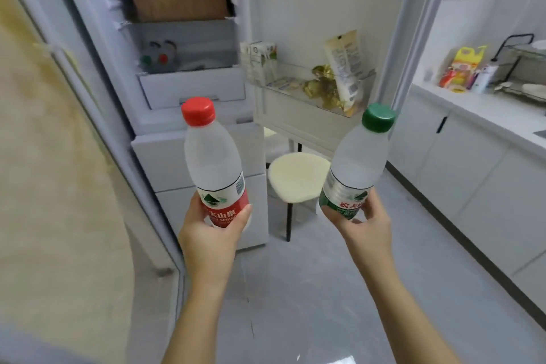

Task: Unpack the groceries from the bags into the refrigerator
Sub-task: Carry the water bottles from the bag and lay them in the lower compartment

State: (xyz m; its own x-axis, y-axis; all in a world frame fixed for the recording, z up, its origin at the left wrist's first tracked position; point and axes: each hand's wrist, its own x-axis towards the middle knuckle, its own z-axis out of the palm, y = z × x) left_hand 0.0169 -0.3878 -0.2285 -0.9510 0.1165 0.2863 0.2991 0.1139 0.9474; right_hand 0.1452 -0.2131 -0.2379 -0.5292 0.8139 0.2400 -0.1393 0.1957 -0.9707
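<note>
- Narrow kitchen: grey floor, with a counter at three o'clock.
- The fridge stands open at eleven o'clock. A clear drawer inside holds blurred things.
- Its door shelf at one o'clock carries cartons, a pouch and gold-wrapped items.
- A stool stands at centre, below that shelf.
- The red-cap bottle at seven o'clock is near upright, outside the fridge.
- The green-cap bottle at five o'clock tilts right, also outside.
- The left hand wraps the red label; the right hand curls round the green one.
- Step: both bottles are being brought to the fridge. Next, probably, find a spot tall enough and stand them in one at a time.
</note>
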